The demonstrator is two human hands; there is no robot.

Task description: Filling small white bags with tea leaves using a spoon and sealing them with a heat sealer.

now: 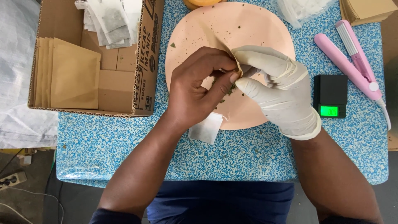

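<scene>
A table with a blue-and-white speckled top fills the view. Beyond its left edge lies white plastic sheeting; below, a grey floor carries a power strip and cables.

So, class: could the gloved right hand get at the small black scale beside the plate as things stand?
Probably yes. The scale sits on the table just right of the right hand, with nothing lying between them. But that hand and the left hand are both pinching a small paper pouch.
</scene>
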